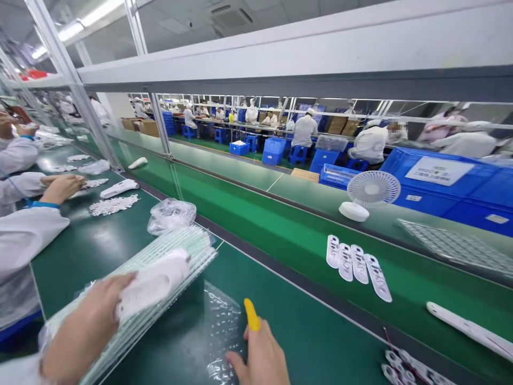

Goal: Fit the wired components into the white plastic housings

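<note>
My left hand point(86, 326) is closed round a long white plastic part point(154, 280), held over a stack of clear plastic trays point(188, 246) at the lower left. My right hand point(260, 355) grips a yellow-handled tool point(251, 314) that points up and away from me. Its fingers rest by a clear bubble-textured plastic sheet point(220, 326) lying on the green bench point(320, 331).
A crumpled clear bag point(171, 214) lies beyond the trays. Several white parts point(358, 264) ride the green conveyor point(280, 224), with a small white fan point(371, 192) behind. A co-worker's hands point(60, 187) work at my left. Blue crates point(441, 187) and other workers fill the background.
</note>
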Tool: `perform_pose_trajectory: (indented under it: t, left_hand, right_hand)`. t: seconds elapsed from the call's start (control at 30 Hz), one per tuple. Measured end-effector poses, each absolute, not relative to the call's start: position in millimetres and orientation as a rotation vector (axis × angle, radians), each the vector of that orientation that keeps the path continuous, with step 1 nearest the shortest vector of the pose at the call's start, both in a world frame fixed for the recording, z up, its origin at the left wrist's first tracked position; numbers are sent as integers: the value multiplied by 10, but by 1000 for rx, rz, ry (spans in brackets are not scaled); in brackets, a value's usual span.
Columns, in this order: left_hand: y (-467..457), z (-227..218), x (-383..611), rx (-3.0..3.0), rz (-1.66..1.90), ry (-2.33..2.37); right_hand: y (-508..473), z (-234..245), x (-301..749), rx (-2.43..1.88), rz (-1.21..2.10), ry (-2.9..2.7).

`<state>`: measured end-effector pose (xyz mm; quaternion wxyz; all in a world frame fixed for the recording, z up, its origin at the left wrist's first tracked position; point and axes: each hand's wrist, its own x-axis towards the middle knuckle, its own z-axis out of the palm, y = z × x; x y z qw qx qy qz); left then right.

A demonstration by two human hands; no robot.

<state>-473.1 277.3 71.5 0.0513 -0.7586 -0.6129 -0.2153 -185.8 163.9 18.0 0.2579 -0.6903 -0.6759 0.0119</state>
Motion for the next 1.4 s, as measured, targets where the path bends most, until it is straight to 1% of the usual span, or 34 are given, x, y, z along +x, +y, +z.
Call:
perform_pose_trajectory:
  t: [0.03,0.1,0.2,0.27,0.37,0.47,0.6,0.67,0.73,0.8,0.83,0.9,0.93,1.0,1.1,1.17,1.2,1.27,1.33,1.37,1.4]
  left_hand:
    - [2571,568,-4726,-2290,-703,-1786]
    - [2274,300,-4711,-2344,-598,-1719]
    - [2083,84,-4564,-2345,-339,-1618]
    - [2065,82,-4351,-2289,-244,-1568]
    - [2091,197,-3960,-2240,-165,-1556]
    - [2115,315,-3680,-2238,-122,-1645]
    - [2072,412,-3578,-2330,-77,-1859]
    - [1958,463,-3547,-2349,-155,-1912]
    - [1770,512,-3466,-2442,-382,-1917]
    - [1551,541,-3331,-2772,-617,-1971]
    - [1450,545,-3251,-3021,-650,-2046]
    - [1302,533,-3089,-3399,-628,-2321]
    - [1262,519,-3016,-3470,-634,-2498]
    - [1240,493,-2895,-3405,-847,-2802]
    - [1286,484,-2778,-3265,-1210,-2986]
    - [1312,502,-2729,-3227,-1265,-3057]
    - [1314,511,-2709,-3199,-1264,-3093]
    - [1298,520,-2674,-3133,-1283,-3138]
    - [1268,509,-2642,-3081,-1344,-3156]
    - [1254,497,-2627,-3082,-1348,-3166]
    - [1241,482,-2611,-3096,-1336,-3175]
  right_hand:
    - [1665,161,-1913,-1895,91,-1780]
    - [1671,146,-1906,-1881,255,-1662]
    - [1585,187,-1631,-1852,585,-1393]
    - [1501,240,-1377,-1864,695,-1245]
    - [1384,311,-1076,-1867,756,-1098]
    - [1304,346,-947,-1770,856,-953]
    - [1261,364,-931,-1601,953,-811]
    - [1252,381,-935,-1534,993,-766]
    - [1241,413,-935,-1477,1032,-741]
    - [1224,460,-931,-1420,1074,-725]
    - [1214,487,-930,-1384,1098,-715]
    - [1191,538,-930,-1309,1149,-697]
    - [1181,558,-931,-1277,1170,-692]
    - [1164,577,-931,-1241,1190,-696]
    - [1152,540,-908,-1265,1178,-697]
    - [1142,490,-881,-1371,1134,-723]
    - [1131,470,-870,-1467,1039,-763]
    - [1085,458,-877,-1653,672,-923]
    - [1004,487,-940,-1677,250,-1208]
    - [955,509,-992,-1638,113,-1369]
    - [904,530,-1052,-1602,46,-1513]
